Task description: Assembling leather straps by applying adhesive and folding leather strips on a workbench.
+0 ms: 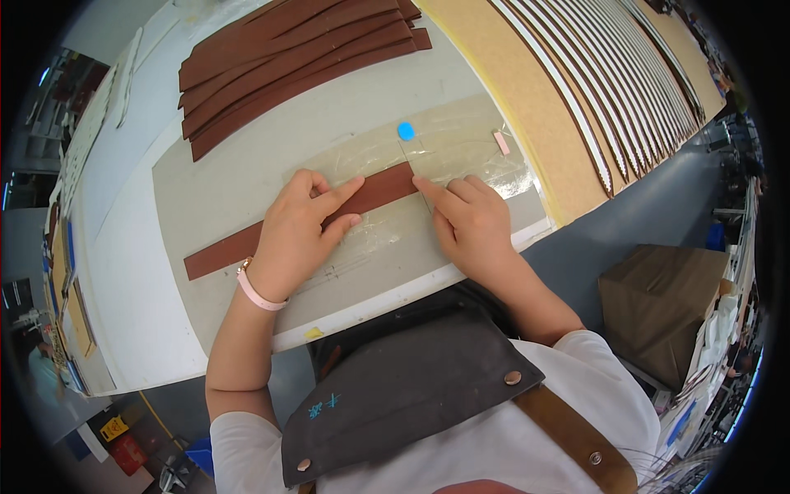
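A reddish-brown leather strip (377,192) lies slantwise on a grey work mat (206,185), partly over a clear shiny sheet (485,123). Across its middle rests my left hand (298,224), thumb and index finger stretched apart along the strip, the other fingers curled. My right hand (475,221) is at the strip's right end, its index fingertip touching the end edge and its other fingers bent under. Neither hand grips the strip. Thin drawn lines run on the sheet beside that end. A blue round dot (406,132) sits just beyond the strip.
Several stacked brown strips (304,62) lie at the far side of the table. On a tan board (527,99) at right, several dark strips with white edges (576,99) lie in rows. A small pink piece (501,142) is near the mat's right edge. A brown covered box (662,300) stands at lower right.
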